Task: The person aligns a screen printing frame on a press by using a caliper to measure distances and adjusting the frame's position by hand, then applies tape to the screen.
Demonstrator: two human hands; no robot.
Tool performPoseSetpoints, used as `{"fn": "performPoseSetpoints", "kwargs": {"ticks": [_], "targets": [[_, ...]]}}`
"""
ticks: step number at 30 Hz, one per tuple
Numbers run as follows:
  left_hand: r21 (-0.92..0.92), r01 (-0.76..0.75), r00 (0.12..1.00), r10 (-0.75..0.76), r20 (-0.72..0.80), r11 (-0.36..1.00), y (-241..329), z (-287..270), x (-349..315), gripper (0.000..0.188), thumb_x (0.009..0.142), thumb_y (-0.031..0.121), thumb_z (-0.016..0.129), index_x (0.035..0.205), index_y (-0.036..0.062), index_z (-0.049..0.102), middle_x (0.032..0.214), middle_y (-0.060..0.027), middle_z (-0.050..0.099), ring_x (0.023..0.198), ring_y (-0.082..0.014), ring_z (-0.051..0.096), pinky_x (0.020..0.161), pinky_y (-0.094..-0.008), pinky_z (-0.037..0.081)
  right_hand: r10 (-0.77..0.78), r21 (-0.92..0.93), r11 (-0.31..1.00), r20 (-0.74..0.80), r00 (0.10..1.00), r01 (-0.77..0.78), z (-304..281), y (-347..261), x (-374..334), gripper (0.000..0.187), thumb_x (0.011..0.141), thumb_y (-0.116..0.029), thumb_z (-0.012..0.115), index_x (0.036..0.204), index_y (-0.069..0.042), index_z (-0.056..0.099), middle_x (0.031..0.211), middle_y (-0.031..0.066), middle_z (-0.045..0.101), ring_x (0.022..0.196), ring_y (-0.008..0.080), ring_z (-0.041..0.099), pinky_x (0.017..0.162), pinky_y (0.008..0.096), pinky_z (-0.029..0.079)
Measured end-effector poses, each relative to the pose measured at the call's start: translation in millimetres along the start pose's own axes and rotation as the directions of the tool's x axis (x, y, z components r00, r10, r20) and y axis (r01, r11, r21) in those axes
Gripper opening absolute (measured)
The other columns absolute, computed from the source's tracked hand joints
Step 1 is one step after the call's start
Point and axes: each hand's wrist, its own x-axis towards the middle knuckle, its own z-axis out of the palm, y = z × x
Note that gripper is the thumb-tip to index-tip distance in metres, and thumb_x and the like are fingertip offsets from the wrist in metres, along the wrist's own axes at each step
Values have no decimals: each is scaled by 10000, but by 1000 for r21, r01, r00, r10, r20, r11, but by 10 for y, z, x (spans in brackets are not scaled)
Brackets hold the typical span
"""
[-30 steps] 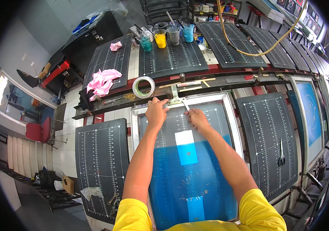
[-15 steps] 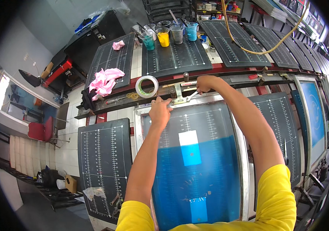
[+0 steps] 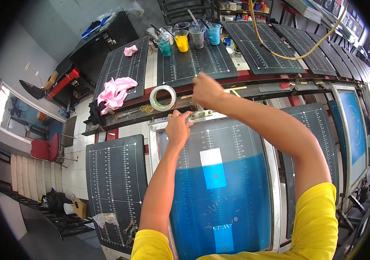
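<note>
A screen printing frame with blue-coated mesh lies in front of me over a black ruled board. At its top bar, my left hand grips the edge, index finger and thumb stretched out beside a metal clamp. Just above that clamp is my right hand, closed and slightly blurred. It hides the wrench that showed in it half a second ago. A roll of tape stands on the dark rail left of the clamp. In the mesh, two rectangles show paler than the coating around them.
Beyond the rail, cups of coloured ink with sticks stand on a black board. Pink cloth lies at the left. A hose hangs at upper right. Another board with a wrench is left; another framed screen stands right.
My right hand has swung left and slightly up, from right of the clamp to above it, and the wrench has gone out of sight. My left hand stays at the frame.
</note>
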Motion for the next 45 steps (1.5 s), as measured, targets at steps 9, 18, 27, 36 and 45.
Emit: {"fn": "performPoseSetpoints", "kwargs": {"ticks": [9, 18, 27, 36, 45], "targets": [[-63, 61, 997, -58, 60, 996, 73, -110, 3, 414, 778, 174, 782, 1169, 295, 721, 970, -19, 567, 970, -256, 552, 820, -409, 499, 672, 879, -37, 374, 639, -476, 820, -434, -676, 381, 841, -401, 708, 984, -48, 681, 783, 178, 681, 803, 371, 680, 715, 463, 525], [-143, 45, 997, -34, 74, 989, 24, -134, 24, 377, 767, 217, 791, 1139, 265, 743, 1006, -30, 626, 984, -258, 589, 888, -383, 468, 768, 841, 133, 247, 591, -524, 961, -894, -434, 308, 835, -334, 719, 923, -54, 627, 830, 157, 699, 797, 359, 684, 690, 468, 527], [-140, -149, 985, 135, -104, 979, -91, 24, 91, 212, 810, 240, 748, 988, 126, 763, 893, -50, 640, 912, -270, 606, 821, -409, 460, 750, 881, 78, 257, 610, -467, 941, -929, -517, 231, 828, -206, 629, 1045, -173, 704, 854, 128, 705, 806, 348, 675, 695, 469, 522], [-285, -167, 971, 107, -216, 944, -53, 249, 157, 146, 796, 164, 756, 912, 77, 763, 876, -62, 683, 853, -260, 647, 800, -394, 457, 710, 878, 75, 285, 643, -472, 967, -894, -512, 247, 826, -228, 624, 1057, -192, 704, 795, 135, 695, 775, 352, 673, 695, 481, 517], [-278, -130, 960, 51, -275, 952, -62, 313, 118, 147, 807, 239, 758, 840, 101, 719, 888, -25, 678, 854, -241, 625, 843, -400, 356, 734, 855, 24, 336, 590, -518, 966, -894, -477, 225, 806, -259, 644, 1007, -181, 711, 714, 110, 677, 732, 322, 677, 664, 457, 513]]}}
